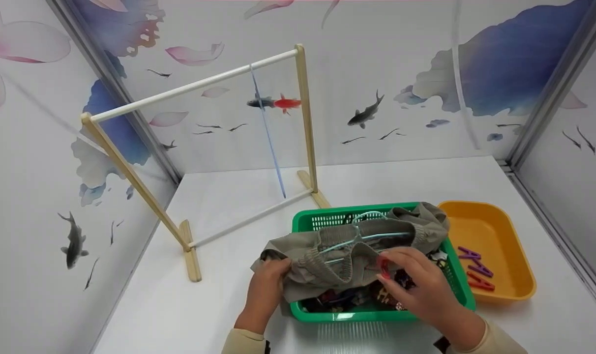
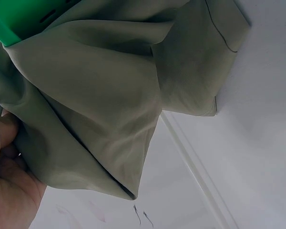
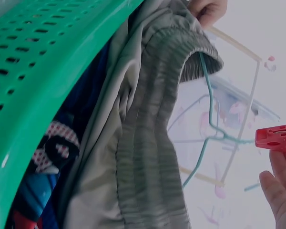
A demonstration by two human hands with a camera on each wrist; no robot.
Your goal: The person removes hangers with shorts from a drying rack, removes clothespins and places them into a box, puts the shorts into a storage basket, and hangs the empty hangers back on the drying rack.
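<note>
Grey-green elastic-waist pants [image 1: 305, 285] lie bunched over a green basket [image 1: 376, 316]. A light-blue wire hanger [image 1: 389, 235] lies across their waistband opening, its hook toward the rack. At the pants' left side, my left hand [image 1: 264, 292] grips the cloth between thumb and fingers; the left wrist view shows folds hanging beside that hand [image 2: 12, 167]. My right hand [image 1: 428, 285] pinches a red clothespin [image 3: 275, 137] close to the front of the waistband. In the right wrist view the clothespin is beside the hanger, past the gathered waistband [image 3: 150, 133].
Patterned clothes [image 3: 52, 148] fill the basket below the pants. To the right, a yellow tray [image 1: 521, 260] holds purple [image 1: 481, 269] and red clothespins [image 1: 481, 282]. Behind on the left stands a rack with a white top bar [image 1: 199, 86], a blue hanger [image 1: 269, 135] hanging from it.
</note>
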